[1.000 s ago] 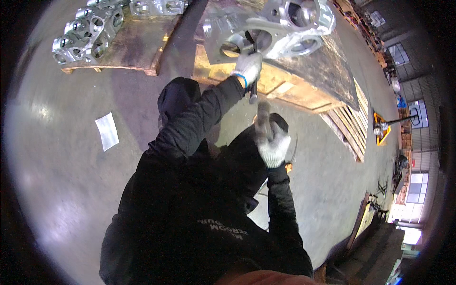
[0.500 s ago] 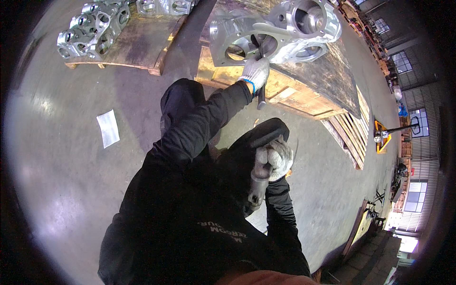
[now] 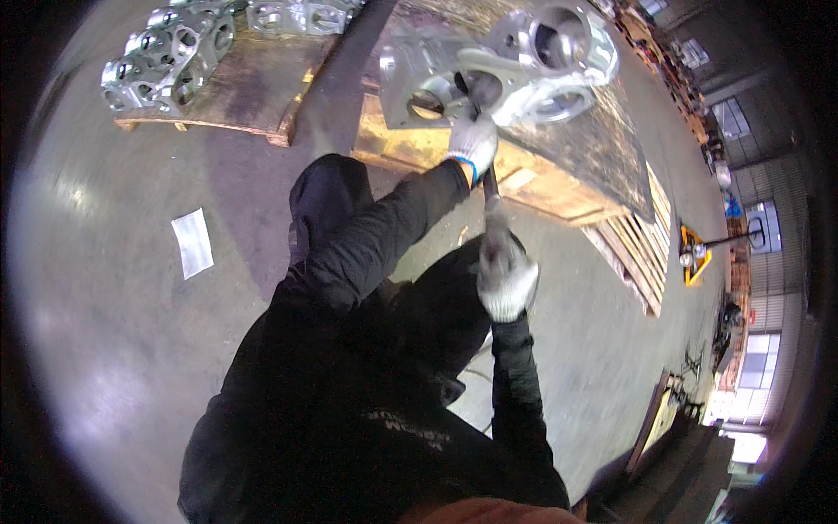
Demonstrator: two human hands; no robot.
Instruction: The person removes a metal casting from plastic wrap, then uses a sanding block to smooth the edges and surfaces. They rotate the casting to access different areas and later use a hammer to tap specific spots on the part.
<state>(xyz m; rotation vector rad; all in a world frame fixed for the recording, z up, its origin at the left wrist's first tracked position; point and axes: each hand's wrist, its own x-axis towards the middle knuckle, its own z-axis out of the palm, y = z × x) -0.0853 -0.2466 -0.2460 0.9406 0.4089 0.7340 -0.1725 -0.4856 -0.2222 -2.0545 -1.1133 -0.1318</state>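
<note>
My left hand (image 3: 474, 142), in a white knit glove, is closed around a dark metal bar (image 3: 491, 182). The bar's upper end reaches the round openings of a large silver metal casting (image 3: 559, 83); its lower end sticks out below my fist. My right hand (image 3: 508, 286), gloved too, grips a grey cylindrical metal tool (image 3: 495, 229), smeared by motion. Its front end is at the bar's lower end; whether they touch I cannot tell. The casting rests on a wooden crate (image 3: 541, 188) with a dark stained top.
More silver castings (image 3: 170, 61) sit on a wooden pallet (image 3: 253, 92) at the far left. A white sheet (image 3: 193, 243) lies on the concrete floor. Right of the crate are a slatted pallet (image 3: 624, 253) and a yellow pallet jack (image 3: 694, 253). My knees are below the crate.
My right hand has moved slightly forward, swinging the grey tool from pointing back toward me to the bar's lower end. My left hand stays on the bar at the casting.
</note>
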